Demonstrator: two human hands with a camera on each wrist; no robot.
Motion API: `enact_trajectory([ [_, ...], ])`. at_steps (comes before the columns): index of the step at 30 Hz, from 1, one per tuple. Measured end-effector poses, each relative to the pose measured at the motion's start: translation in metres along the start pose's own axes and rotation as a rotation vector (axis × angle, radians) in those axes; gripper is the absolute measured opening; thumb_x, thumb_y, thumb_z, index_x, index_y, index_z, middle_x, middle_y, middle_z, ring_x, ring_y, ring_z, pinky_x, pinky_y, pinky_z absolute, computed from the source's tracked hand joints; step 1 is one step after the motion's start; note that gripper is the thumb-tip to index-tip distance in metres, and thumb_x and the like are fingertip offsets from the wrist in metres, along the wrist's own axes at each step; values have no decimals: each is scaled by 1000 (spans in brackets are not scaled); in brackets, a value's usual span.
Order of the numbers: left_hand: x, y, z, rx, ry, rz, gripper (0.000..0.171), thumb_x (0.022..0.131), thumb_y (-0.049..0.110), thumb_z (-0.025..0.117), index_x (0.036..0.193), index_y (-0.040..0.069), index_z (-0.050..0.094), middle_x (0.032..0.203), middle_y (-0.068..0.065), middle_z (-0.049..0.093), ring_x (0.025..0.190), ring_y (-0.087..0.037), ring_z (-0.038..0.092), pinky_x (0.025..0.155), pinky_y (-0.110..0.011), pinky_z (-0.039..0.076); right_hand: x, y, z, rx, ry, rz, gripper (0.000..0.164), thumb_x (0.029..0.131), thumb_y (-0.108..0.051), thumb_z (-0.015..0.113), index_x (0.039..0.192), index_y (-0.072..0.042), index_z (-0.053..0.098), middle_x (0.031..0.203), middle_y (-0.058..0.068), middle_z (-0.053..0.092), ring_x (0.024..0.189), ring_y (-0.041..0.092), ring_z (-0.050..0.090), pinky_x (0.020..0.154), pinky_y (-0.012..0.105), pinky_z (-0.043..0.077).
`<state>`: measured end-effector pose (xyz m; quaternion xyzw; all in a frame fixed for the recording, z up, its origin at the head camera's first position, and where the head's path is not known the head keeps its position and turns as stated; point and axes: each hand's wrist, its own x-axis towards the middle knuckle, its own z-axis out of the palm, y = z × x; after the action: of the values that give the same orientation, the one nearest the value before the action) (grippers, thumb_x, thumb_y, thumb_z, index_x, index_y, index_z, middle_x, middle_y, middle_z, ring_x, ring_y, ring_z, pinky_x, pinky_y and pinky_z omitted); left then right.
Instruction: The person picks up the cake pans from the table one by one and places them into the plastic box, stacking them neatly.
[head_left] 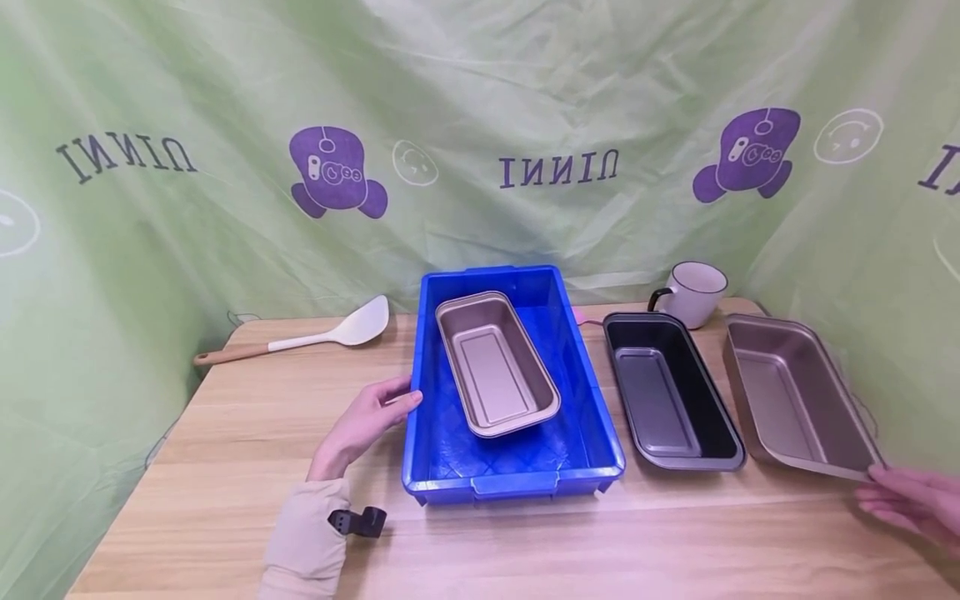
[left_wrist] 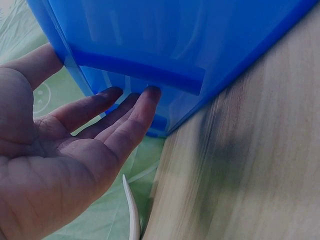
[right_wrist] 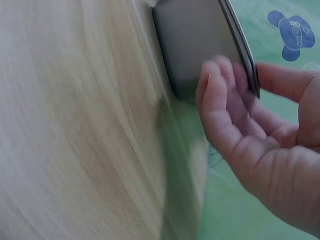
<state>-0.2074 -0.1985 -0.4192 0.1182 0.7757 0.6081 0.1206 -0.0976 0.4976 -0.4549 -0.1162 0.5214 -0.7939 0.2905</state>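
blue plastic forms the bin (head_left: 516,487), which stands on the wooden table (head_left: 225,450) at the middle of the head view. inside it a gold pan (head_left: 493,375) sits at a slant, open side up. the left hand (head_left: 371,417) is at the bin's left side, its thumb on the rim. just right of the bin lies a black pan (head_left: 656,396), and beside that the right pan (head_left: 787,400), also gold, its near right corner pinched by the right hand (head_left: 915,498). a white mug (head_left: 697,292) stands behind the black pan; a spatula (head_left: 362,325) with a wooden handle lies left of the bin. green cloth (head_left: 450,75) with purple prints hangs behind.

in the left wrist view, the left thumb hooks at the rim while the other fingers (left_wrist: 142,107), a little apart and slightly bent, meet the outer wall, so they are clamped on the bin's edge.

in the right wrist view, the right thumb presses at the rim and the fingers (right_wrist: 214,95) curl against the outer wall, clamped on the right pan. whether its underside touches the table, i cannot tell.
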Motion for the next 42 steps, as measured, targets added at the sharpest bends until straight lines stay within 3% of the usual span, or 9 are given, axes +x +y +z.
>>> enact_trajectory([
  [4, 0, -1, 0, -3, 1, -4, 54, 96, 19, 59, 138, -10, 43, 136, -26, 49, 118, -31, 54, 98, -40, 48, 7, -3, 4, 245, -181, 66, 45, 105, -2, 18, 123, -3, 59, 125, 19, 59, 117, 27, 57, 103, 32, 41],
  [7, 0, 0, 1, -6, -4, -7, 53, 96, 19, 59, 138, -9, 43, 136, -25, 50, 118, -31, 54, 98, -39, 48, 10, -1, 8, 322, -243, 60, 46, 104, -1, 15, 126, 2, 55, 130, 21, 55, 122, 29, 53, 106, 33, 37],
  [15, 1, 1, 3, -10, -3, -19, 55, 96, 20, 60, 139, -9, 42, 138, -25, 48, 118, -31, 54, 98, -40, 48, 5, 9, 15, 443, -235, -52, 47, 104, 1, 12, 129, 5, 52, 130, 25, 51, 123, 32, 52, 107, 35, 36],
  [24, 0, 2, 0, 0, 3, -24, 57, 96, 20, 59, 140, -10, 39, 139, -26, 46, 119, -28, 53, 98, -38, 48, 7, 13, 23, 465, -187, -103, 48, 104, 0, 11, 127, 7, 53, 128, 27, 51, 120, 34, 53, 104, 36, 39],
  [31, -1, 1, 1, -10, 4, -31, 55, 96, 20, 59, 140, -9, 41, 139, -24, 47, 119, -28, 53, 97, -37, 48, 9, 16, 28, 492, -202, -145, 45, 104, 1, 14, 127, 11, 51, 128, 31, 49, 122, 37, 50, 106, 39, 37],
  [42, -1, 1, 0, -10, -6, -27, 56, 96, 22, 59, 140, -8, 41, 139, -24, 48, 119, -29, 54, 97, -38, 48, 5, 19, 31, 533, -263, -197, 49, 103, 2, 5, 129, 15, 45, 133, 34, 43, 126, 41, 44, 109, 39, 32],
])
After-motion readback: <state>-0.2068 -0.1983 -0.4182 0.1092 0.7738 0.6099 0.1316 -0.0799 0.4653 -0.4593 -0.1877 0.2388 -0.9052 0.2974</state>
